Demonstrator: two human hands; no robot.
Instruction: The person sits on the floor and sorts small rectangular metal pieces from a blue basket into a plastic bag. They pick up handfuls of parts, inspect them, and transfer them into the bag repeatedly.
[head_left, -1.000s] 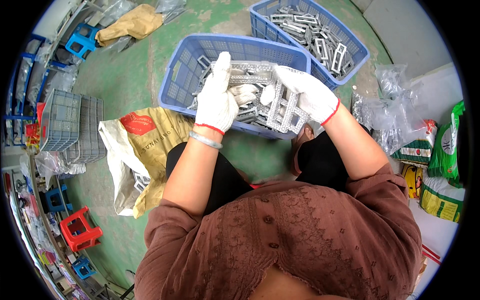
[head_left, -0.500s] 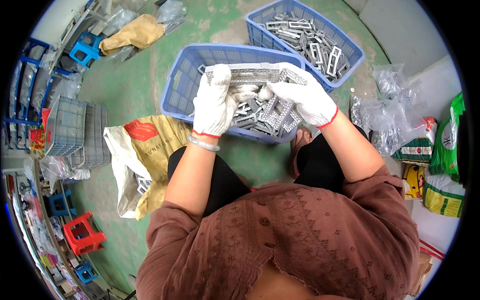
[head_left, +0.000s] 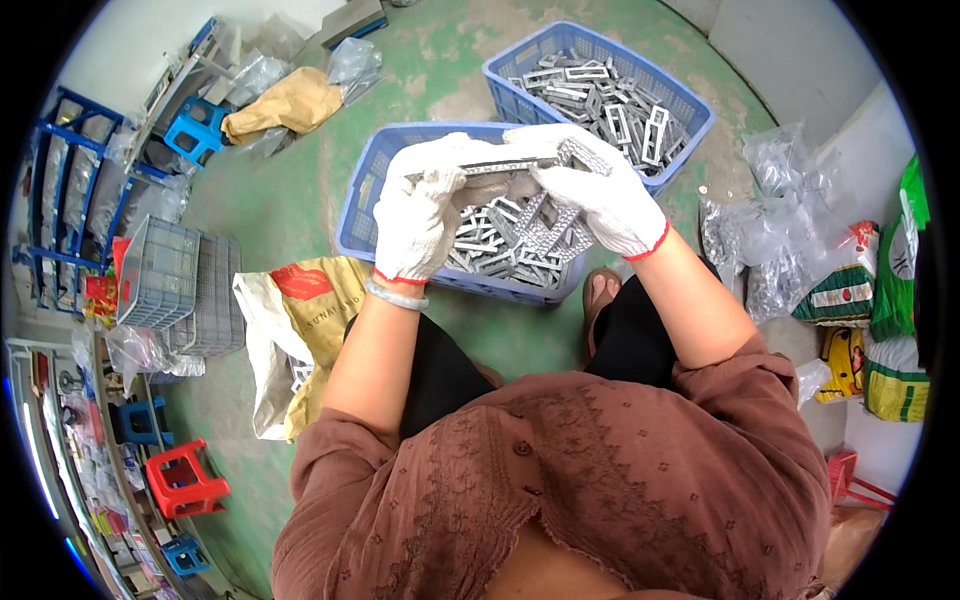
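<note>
Left hand (head_left: pixel 418 215) and right hand (head_left: pixel 598 190), both gloved, pinching opposite ends of a stack of metal frames (head_left: pixel 497 167), held level above the near blue basket (head_left: pixel 362 205) of frames.

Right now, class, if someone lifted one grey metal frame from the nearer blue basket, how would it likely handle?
Probably stiff: the metal frame spans straight between left hand and right hand. Unlikely to roll, being flat and rectangular. Edges may bite; both hands wear gloves.
</note>
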